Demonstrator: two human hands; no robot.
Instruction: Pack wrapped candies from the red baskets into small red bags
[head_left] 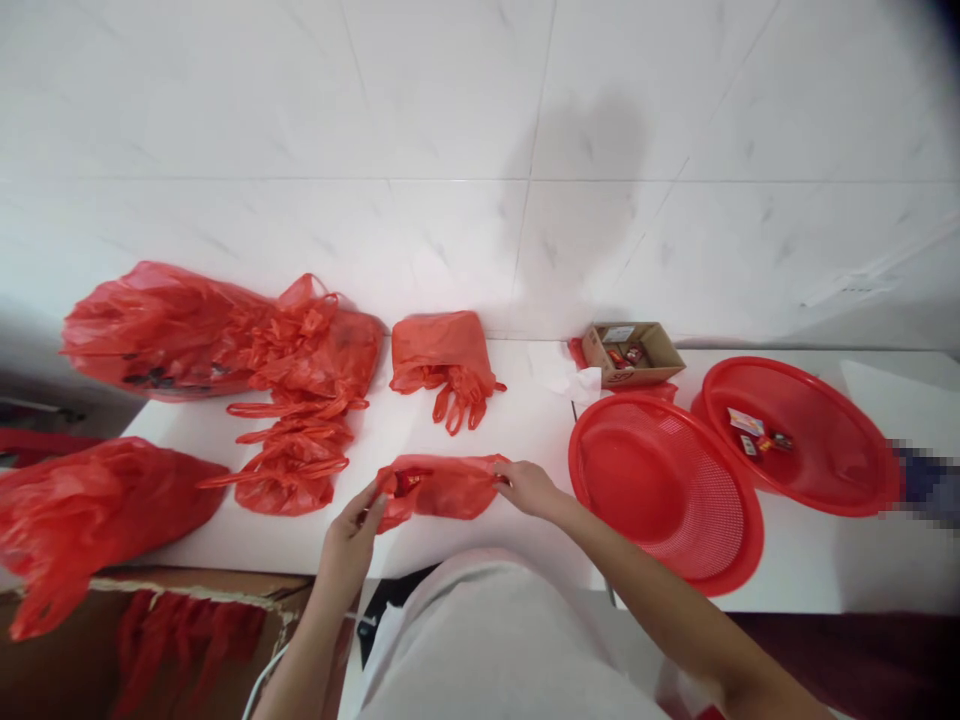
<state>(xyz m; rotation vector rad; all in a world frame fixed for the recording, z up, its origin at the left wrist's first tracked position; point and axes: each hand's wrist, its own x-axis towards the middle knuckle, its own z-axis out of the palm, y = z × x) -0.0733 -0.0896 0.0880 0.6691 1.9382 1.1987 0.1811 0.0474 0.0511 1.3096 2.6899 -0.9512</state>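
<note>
Head view: red bag (pixel 457 487) held at both ends

L hand (pixel 351 535) pinched its left end, R hand (pixel 529 487) its right, prob. to keep it spread, nr bench's (pixel 525 430) near edge. Red packet (pixel 409 483) showed at L end. Bag stack (pixel 442 340) lay twd far edge, prob. for easy reach; mesh basket (pixel 712 500) sat R.

Thin crinkled plastic bag (pixel 450 487), glossy plastic basket (pixel 637 470), seemingly smooth table (pixel 525 420)
</note>
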